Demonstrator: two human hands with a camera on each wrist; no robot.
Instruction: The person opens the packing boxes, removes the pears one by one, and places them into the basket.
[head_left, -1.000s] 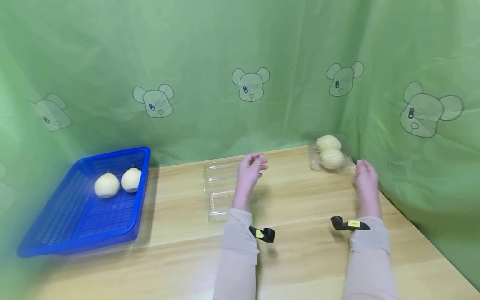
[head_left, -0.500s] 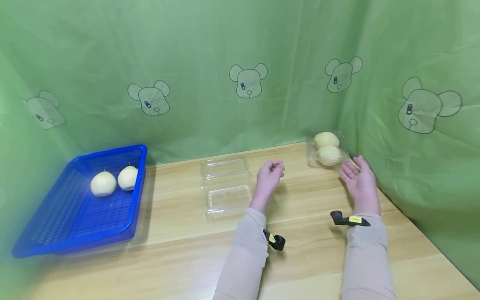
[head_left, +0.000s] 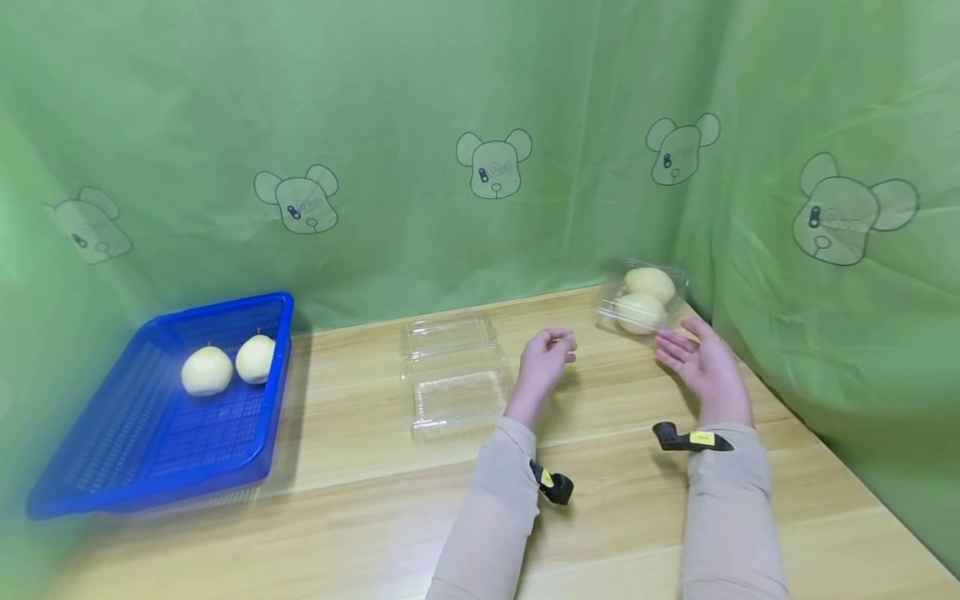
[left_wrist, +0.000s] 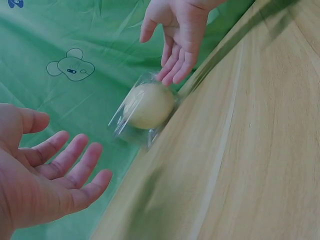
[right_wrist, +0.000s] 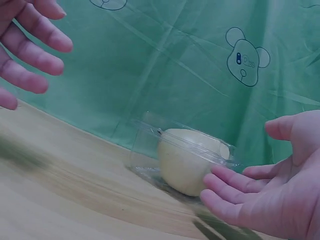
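Note:
A clear plastic clamshell box (head_left: 610, 312) with two pale yellow pears (head_left: 640, 313) inside sits at the back right of the table. Its lid is down over them. My right hand (head_left: 707, 367) is at the box's near right corner, with its straight fingertips against the plastic in the right wrist view. In the left wrist view my left hand (left_wrist: 55, 180) has loosely spread fingers and holds nothing. It hovers to the left of the box, apart from it.
Left of my left hand lies a second clear clamshell (head_left: 457, 400), unfolded flat on the wooden table (head_left: 360, 533). A blue basket (head_left: 273, 408) at far left holds two more pears (head_left: 207, 371). A green curtain (head_left: 390, 100) borders the back and sides.
My left hand has moved right, away from the unfolded clamshell. My right hand has shifted left with spread fingers, and the box of pears has slid left and turned slightly.

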